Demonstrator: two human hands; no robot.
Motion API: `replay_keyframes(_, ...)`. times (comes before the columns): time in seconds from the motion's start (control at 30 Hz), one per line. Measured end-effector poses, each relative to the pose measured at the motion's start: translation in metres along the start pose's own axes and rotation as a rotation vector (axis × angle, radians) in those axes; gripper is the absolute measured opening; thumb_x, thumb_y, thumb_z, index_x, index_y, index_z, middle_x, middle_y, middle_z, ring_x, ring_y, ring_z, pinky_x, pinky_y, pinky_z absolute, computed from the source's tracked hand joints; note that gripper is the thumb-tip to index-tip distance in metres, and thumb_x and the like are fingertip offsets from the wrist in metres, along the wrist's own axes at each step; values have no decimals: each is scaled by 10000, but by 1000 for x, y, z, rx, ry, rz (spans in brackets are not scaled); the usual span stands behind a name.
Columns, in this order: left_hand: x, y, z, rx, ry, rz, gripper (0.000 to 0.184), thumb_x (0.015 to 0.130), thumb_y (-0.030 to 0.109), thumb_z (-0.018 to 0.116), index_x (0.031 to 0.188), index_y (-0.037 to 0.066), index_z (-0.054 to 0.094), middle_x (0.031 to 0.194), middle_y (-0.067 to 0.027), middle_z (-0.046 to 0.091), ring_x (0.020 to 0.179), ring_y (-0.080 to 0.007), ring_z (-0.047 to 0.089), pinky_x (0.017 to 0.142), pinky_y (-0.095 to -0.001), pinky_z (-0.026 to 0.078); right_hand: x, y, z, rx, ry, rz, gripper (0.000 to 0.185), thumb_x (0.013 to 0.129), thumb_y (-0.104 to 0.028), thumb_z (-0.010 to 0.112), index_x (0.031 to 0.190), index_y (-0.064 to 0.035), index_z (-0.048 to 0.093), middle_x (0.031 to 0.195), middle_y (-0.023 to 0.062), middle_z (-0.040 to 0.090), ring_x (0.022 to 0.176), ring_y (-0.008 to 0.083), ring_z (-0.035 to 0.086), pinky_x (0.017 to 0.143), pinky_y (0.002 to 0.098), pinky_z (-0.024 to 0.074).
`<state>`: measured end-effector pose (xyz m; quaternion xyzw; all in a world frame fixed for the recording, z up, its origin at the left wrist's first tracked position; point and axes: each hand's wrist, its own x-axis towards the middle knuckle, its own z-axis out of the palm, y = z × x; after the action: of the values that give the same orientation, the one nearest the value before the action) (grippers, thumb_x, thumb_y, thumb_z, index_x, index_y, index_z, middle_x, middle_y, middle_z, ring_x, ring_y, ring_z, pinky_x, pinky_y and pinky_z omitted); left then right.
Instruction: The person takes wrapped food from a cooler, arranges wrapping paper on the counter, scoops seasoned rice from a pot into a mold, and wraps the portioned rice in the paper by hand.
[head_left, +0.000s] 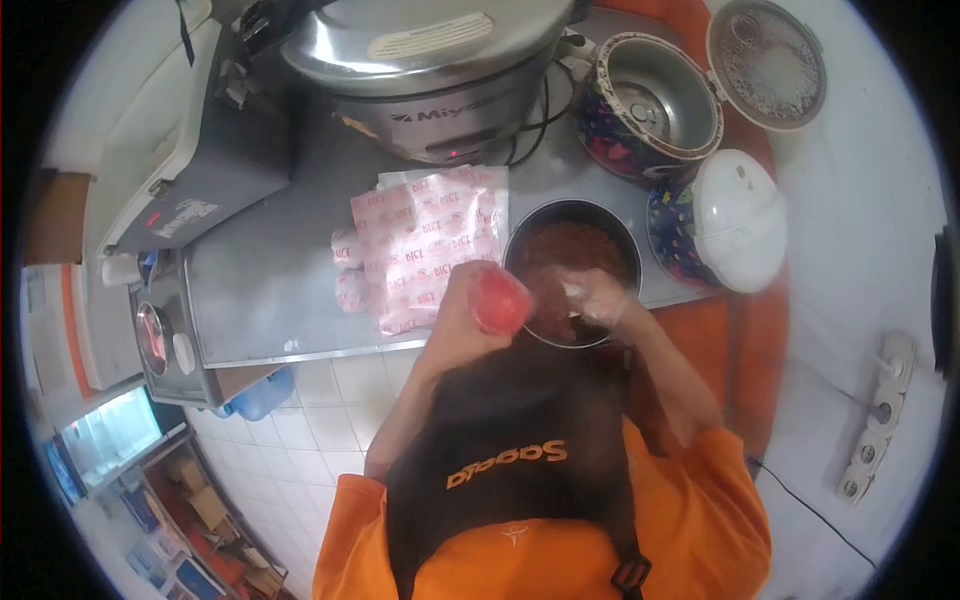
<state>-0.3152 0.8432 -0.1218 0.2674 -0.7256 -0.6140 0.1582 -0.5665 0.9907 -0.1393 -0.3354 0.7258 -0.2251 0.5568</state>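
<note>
My left hand [455, 320] is closed around a red cup-like thing [500, 302], its round end turned up toward me, close to the left rim of a dark pot [637, 255]. Brown, crumbly-looking food [570, 245] fills the pot's bottom. My right hand [605, 300] reaches over the pot's right side with curled fingers, smeared by motion. A small pale piece shows at its fingertips, too blurred to name. Left of the pot lies a stack of printed pink-and-white wrapping sheets [425, 240], behind my left hand.
A large steel cooker [430, 100] with its lid down stands at the back. To the right are an open flowered pot [650, 130], its upturned lid [768, 65] and a white-lidded flowered pot [740, 220]. A grey cooler box [215, 150] stands left; a power strip [880, 420] is at far right.
</note>
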Motion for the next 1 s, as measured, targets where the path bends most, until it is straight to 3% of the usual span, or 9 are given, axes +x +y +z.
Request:
replay_keyframes(0.07,15,27,-6,176,-15,58,996,596,53,868,1473,39,396,1326,-122,553,1284,-262,551,1095,-383,453,-27,-37,-22,565,15,181,564,966,6,573,1506,-153,567,864,-32,653,555,70,483,488,237,396)
replay_keyframes(0.17,44,55,9,285,-125,26,993,604,107,857,1489,22,416,1355,-219,530,1314,-366,522,1113,-420,435,-54,-44,-35,414,210,-38,486,997,-48,581,1472,-150,597,868,-36,658,558,57,476,489,230,403)
replay_keyframes(0.3,75,31,63,-30,-86,-39,1048,635,31,880,1537,22,346,1283,-155,577,1148,-228,620,973,-333,526,-71,-61,-21,-609,578,-422,513,994,-102,515,1503,-166,518,978,189,725,635,342,667,607,493,540)
replay_keyframes(0.33,82,29,69,-23,-95,-56,1040,642,28,881,1535,23,348,1272,-155,584,1126,-218,626,956,-324,532,-77,-77,-14,-479,499,-617,629,931,-51,511,1543,-183,444,1126,276,685,827,467,685,737,589,541)
replay_keyframes(0.37,88,27,73,-15,-104,-73,1031,650,25,882,1533,24,351,1262,-154,590,1105,-208,632,939,-316,538,-83,-68,-1,-765,346,-279,641,910,-57,530,1533,-181,442,1231,256,669,925,446,699,775,564,559)
replay_keyframes(0.53,60,6,61,-254,-267,-195,986,646,-24,881,1496,50,388,1214,-110,606,1143,-203,624,979,-352,533,-117,-72,-18,-499,162,-406,720,869,-3,556,1561,-138,407,1094,255,703,877,435,711,777,547,565)
replay_keyframes(0.63,42,21,22,-104,-159,-35,1008,629,4,890,1497,52,380,1222,-112,606,1165,-213,625,1027,-363,510,-112,-65,-39,-549,284,-241,679,917,-57,533,1567,-229,438,933,266,689,812,459,678,739,566,524)
replay_keyframes(0.73,16,34,-6,-97,-192,-129,991,606,102,911,1471,53,428,1306,-122,583,1234,-244,599,1082,-376,469,-48,-33,-43,-555,302,-394,597,956,-75,504,1541,-191,484,906,259,700,829,447,702,750,562,537)
replay_keyframes(1.0,-11,-13,8,-273,-137,-106,952,604,142,929,1434,41,474,1323,-99,583,1269,-223,577,1101,-372,447,29,-36,14,-766,-28,-58,667,945,-63,514,1585,-49,328,1018,341,706,1022,484,717,832,565,589)
